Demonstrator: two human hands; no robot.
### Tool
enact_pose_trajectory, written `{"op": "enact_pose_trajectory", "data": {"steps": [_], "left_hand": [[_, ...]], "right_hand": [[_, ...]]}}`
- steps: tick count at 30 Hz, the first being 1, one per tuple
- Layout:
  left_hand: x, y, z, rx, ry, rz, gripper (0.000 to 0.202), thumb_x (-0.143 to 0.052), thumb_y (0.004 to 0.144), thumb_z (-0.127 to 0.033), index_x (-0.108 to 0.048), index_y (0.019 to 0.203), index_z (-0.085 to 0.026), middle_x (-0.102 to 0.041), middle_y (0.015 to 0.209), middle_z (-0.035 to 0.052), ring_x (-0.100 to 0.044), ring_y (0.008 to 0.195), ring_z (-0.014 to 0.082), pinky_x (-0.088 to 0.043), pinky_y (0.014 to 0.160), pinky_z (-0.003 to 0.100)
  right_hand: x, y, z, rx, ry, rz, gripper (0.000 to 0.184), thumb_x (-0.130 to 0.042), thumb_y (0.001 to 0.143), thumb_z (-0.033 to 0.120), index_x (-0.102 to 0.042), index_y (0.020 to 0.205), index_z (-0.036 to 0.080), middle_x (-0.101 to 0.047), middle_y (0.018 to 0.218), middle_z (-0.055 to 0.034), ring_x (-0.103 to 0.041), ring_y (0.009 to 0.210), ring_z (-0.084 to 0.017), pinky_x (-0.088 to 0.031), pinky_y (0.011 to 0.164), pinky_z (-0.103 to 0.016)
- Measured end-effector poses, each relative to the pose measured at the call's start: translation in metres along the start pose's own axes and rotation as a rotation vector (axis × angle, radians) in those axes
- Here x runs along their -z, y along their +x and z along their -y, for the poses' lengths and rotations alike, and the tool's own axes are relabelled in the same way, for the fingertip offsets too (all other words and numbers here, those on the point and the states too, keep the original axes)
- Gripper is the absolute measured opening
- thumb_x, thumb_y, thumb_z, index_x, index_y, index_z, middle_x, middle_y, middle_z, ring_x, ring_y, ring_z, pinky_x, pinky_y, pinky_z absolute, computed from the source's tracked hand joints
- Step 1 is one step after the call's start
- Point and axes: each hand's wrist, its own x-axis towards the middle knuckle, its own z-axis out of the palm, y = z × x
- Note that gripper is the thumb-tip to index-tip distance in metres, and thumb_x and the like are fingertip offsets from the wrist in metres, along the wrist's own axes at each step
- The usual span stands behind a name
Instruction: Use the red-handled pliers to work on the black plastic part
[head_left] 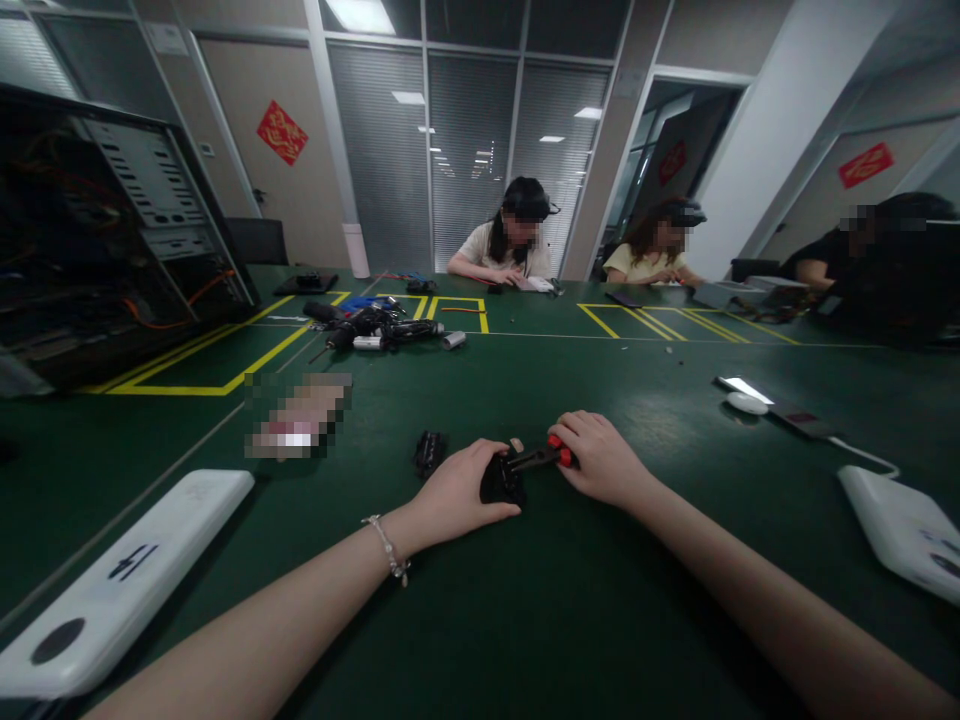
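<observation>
My left hand [459,490] is closed around a small black part [501,482] that rests on the green table [525,600]. My right hand [600,458] grips a tool with a red-and-black handle [559,455]; the tool's dark shaft [534,461] reaches left into the black part. A second small black piece [429,452] lies on the table just left of my left hand. A bead bracelet [388,550] sits on my left wrist.
An open computer case [112,230] stands at the far left. A pile of black tools [375,327] lies at mid-table. White boxes sit at the near left [120,590] and right [900,525]. A phone [742,387] lies at right. Three people sit at the far side.
</observation>
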Motion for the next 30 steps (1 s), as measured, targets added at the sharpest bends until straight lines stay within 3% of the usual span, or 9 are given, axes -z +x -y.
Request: {"op": "enact_pose_trajectory", "data": {"steps": [4,11,15,19,23,30], "left_hand": [[0.001,-0.001,0.001,-0.003,-0.008,0.008,0.062,-0.065,0.062,-0.044,-0.042,0.115,-0.022,-0.05,0.113,0.0063,-0.05,0.1,0.0249,-0.04,0.084,0.039],[0.002,-0.001,0.0,-0.01,-0.009,0.018,0.06,-0.065,0.063,-0.043,-0.042,0.115,-0.022,-0.049,0.115,0.0065,-0.049,0.102,0.0251,-0.04,0.085,0.04],[0.003,-0.001,-0.001,-0.013,0.002,0.01,0.06,-0.065,0.063,-0.043,-0.042,0.113,-0.022,-0.049,0.113,0.0063,-0.049,0.101,0.0248,-0.039,0.086,0.04],[0.003,-0.001,-0.001,0.001,0.006,0.022,0.06,-0.065,0.063,-0.044,-0.042,0.114,-0.022,-0.049,0.114,0.0062,-0.049,0.102,0.0253,-0.04,0.085,0.04],[0.003,-0.002,-0.002,-0.008,0.011,0.018,0.059,-0.064,0.064,-0.044,-0.042,0.114,-0.022,-0.049,0.114,0.0054,-0.049,0.102,0.0243,-0.039,0.086,0.039],[0.003,-0.001,-0.002,0.011,-0.007,0.029,0.059,-0.064,0.064,-0.043,-0.042,0.114,-0.021,-0.048,0.114,0.0067,-0.049,0.102,0.0259,-0.04,0.086,0.04]], "right_hand": [[0.0,0.0,-0.001,-0.09,0.201,-0.048,0.026,-0.047,0.072,0.025,-0.049,0.097,0.019,-0.054,0.093,-0.0073,-0.049,0.086,-0.019,-0.037,0.078,-0.036],[0.0,0.004,-0.009,-0.58,0.713,-0.078,0.031,-0.046,0.073,0.046,-0.047,0.092,0.021,-0.057,0.087,-0.0057,-0.054,0.077,-0.019,-0.042,0.07,-0.037],[0.006,0.007,-0.011,-0.752,1.291,-0.157,0.029,-0.048,0.074,0.04,-0.049,0.095,0.019,-0.056,0.101,-0.0081,-0.053,0.093,-0.019,-0.04,0.082,-0.035],[0.012,0.005,-0.014,-0.816,1.729,-0.092,0.031,-0.048,0.076,0.035,-0.049,0.103,0.021,-0.055,0.108,-0.008,-0.052,0.098,-0.018,-0.039,0.086,-0.034],[0.014,0.001,-0.018,-0.806,1.787,-0.014,0.035,-0.05,0.076,0.033,-0.047,0.109,0.024,-0.055,0.108,-0.0064,-0.051,0.1,-0.018,-0.04,0.085,-0.035],[0.017,0.001,-0.014,-0.714,1.487,-0.051,0.039,-0.047,0.075,0.033,-0.046,0.112,0.023,-0.057,0.099,-0.0059,-0.053,0.094,-0.019,-0.044,0.077,-0.035]]}}
